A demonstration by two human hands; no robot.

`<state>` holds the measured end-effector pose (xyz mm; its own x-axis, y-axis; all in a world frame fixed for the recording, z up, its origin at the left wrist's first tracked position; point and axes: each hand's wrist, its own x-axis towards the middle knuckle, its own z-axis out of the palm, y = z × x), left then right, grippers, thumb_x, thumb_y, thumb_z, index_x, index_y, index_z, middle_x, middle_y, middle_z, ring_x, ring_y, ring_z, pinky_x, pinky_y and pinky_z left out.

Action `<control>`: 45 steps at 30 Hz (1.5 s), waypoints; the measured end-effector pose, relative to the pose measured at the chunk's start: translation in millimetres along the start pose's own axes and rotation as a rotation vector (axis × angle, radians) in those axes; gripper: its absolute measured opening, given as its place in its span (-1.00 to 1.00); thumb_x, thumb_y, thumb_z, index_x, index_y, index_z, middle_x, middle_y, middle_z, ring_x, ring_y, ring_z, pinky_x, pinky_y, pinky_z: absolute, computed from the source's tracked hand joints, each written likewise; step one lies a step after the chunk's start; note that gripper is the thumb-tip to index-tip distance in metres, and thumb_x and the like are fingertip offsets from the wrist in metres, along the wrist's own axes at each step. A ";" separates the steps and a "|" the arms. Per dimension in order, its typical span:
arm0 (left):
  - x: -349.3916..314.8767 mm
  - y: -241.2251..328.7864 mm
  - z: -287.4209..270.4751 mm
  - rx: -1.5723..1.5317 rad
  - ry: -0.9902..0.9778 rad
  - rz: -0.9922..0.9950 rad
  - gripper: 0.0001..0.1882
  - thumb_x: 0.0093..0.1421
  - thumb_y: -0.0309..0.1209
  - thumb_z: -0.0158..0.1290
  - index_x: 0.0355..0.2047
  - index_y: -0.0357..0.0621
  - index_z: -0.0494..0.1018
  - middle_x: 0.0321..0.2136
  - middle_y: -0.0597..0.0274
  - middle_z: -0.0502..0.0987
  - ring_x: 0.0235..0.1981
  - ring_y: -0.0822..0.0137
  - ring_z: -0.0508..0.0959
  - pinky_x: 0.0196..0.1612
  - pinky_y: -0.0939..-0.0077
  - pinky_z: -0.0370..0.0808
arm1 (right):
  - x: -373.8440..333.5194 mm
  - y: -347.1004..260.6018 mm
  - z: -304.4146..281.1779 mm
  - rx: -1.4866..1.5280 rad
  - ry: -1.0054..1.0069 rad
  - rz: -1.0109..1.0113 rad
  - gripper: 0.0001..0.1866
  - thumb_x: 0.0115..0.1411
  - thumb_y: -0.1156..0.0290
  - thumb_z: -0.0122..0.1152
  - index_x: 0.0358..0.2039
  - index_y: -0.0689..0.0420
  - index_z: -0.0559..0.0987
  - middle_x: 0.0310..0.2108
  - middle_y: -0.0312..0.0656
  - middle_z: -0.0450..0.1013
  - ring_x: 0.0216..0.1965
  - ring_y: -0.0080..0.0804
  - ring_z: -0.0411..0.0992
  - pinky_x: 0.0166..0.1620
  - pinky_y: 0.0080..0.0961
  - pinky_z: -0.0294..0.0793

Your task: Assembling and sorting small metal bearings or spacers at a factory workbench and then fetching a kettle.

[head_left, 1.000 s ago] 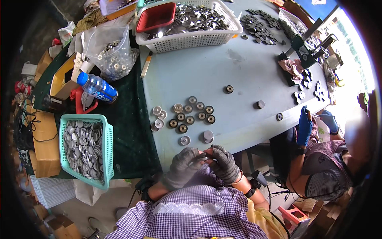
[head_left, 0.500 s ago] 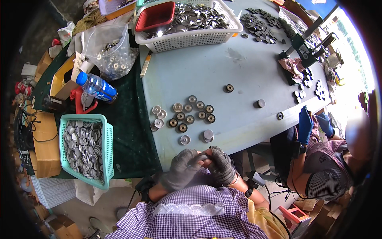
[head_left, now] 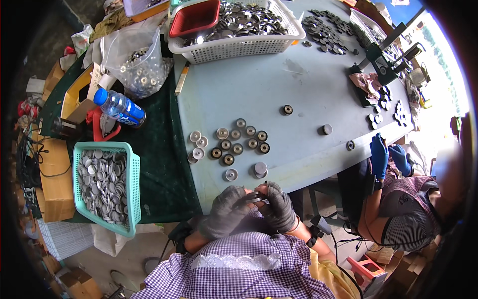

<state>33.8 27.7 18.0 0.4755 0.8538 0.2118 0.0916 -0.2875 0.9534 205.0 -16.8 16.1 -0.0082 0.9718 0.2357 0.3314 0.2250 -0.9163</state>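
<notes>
In dark grey fingerless gloves, my left hand (head_left: 224, 212) and my right hand (head_left: 278, 208) meet at the near edge of the table. Between their fingertips they grip a dark round disc (head_left: 255, 197), partly hidden by the fingers. Just beyond my hands lie a pale round cap with a centre hole (head_left: 231, 174) and a grey cap (head_left: 260, 168) resting over another. Farther out, several dark-rimmed round pieces (head_left: 237, 149) are grouped on the table, with several silvery caps (head_left: 197, 153) to their left.
A turquoise basket (head_left: 133, 187) of grey caps stands at left, near a blue-capped bottle (head_left: 122, 109) and a clear bag of parts (head_left: 134, 62). A white basket (head_left: 239, 49) holds dark discs and a red tray (head_left: 199, 20). At right, a co-worker's blue-gloved hands (head_left: 379, 157) work near a press stand (head_left: 383, 70).
My fingers have opened out slightly around the dark disc, so more of it shows. The co-worker's gloved hands have shifted a little.
</notes>
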 end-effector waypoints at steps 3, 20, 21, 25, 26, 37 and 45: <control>-0.6 0.0 -2.1 -0.025 -0.064 -0.055 -0.72 0.12 -0.50 0.13 -0.14 -0.21 0.43 -0.24 0.16 0.50 -0.27 0.24 0.54 -0.26 0.43 0.51 | 2.1 -3.4 -1.4 -0.101 0.058 -0.106 -0.62 0.08 0.54 0.22 -0.06 0.18 0.40 -0.25 -0.01 0.42 -0.27 -0.10 0.47 -0.22 -0.35 0.47; -6.3 -68.8 -15.3 -0.008 0.263 -0.451 -0.88 0.24 -0.46 0.01 -0.29 -0.28 0.46 -0.51 0.24 0.50 -0.53 0.42 0.52 -0.49 0.56 0.48 | 2.1 38.9 17.6 -0.017 -0.196 0.107 -0.85 0.12 0.57 0.17 -0.28 0.21 0.44 -0.37 -0.14 0.47 -0.39 -0.39 0.46 -0.29 -0.50 0.45; 1.3 -71.6 -18.2 0.276 0.291 -0.210 -0.89 0.21 -0.48 0.03 -0.30 -0.28 0.46 -0.53 0.20 0.50 -0.55 0.36 0.52 -0.48 0.52 0.48 | 0.9 40.0 17.6 -0.031 -0.155 0.126 -0.86 0.13 0.55 0.17 -0.27 0.22 0.45 -0.40 -0.17 0.47 -0.39 -0.42 0.45 -0.29 -0.50 0.44; 47.2 -54.2 -27.0 0.622 0.251 -0.146 -0.87 0.03 -0.51 0.13 -0.37 -0.22 0.48 -0.37 0.06 0.50 -0.41 0.07 0.49 -0.33 0.36 0.45 | 1.1 36.7 14.7 0.177 -0.141 0.255 -0.85 0.15 0.51 0.17 -0.26 0.21 0.45 -0.42 -0.22 0.48 -0.37 -0.48 0.44 -0.28 -0.52 0.44; 51.2 -68.2 -28.1 0.709 0.215 -0.101 -0.81 0.00 -0.40 0.17 -0.36 -0.17 0.49 -0.30 0.13 0.50 -0.30 0.11 0.49 -0.21 0.25 0.40 | -0.2 38.8 15.4 0.204 -0.143 0.275 -0.85 0.16 0.51 0.17 -0.26 0.21 0.45 -0.42 -0.23 0.48 -0.36 -0.49 0.44 -0.27 -0.52 0.44; 60.2 -67.7 -28.4 0.671 0.045 -0.294 -0.65 -0.03 -0.31 0.19 -0.21 -0.12 0.48 -0.30 0.15 0.47 -0.25 0.14 0.44 -0.13 0.23 0.34 | 0.5 18.0 4.7 0.592 0.001 0.535 -0.81 0.16 0.56 0.14 -0.20 0.18 0.42 -0.37 -0.35 0.42 -0.34 -0.62 0.35 -0.24 -0.62 0.39; 46.7 -77.8 -30.5 0.694 -0.014 -0.122 -0.60 0.00 -0.42 0.15 -0.13 -0.29 0.39 -0.19 -0.06 0.40 -0.13 -0.03 0.43 -0.02 0.16 0.37 | -2.9 20.0 10.4 0.584 0.033 0.494 -0.79 0.10 0.57 0.22 -0.23 0.19 0.46 -0.38 -0.37 0.41 -0.34 -0.64 0.33 -0.22 -0.63 0.38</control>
<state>22.2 103.1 -39.8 0.4369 0.8933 0.1052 0.6796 -0.4045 0.6120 201.8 -14.4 -6.3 0.0424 0.9688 -0.2444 -0.2628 -0.2252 -0.9382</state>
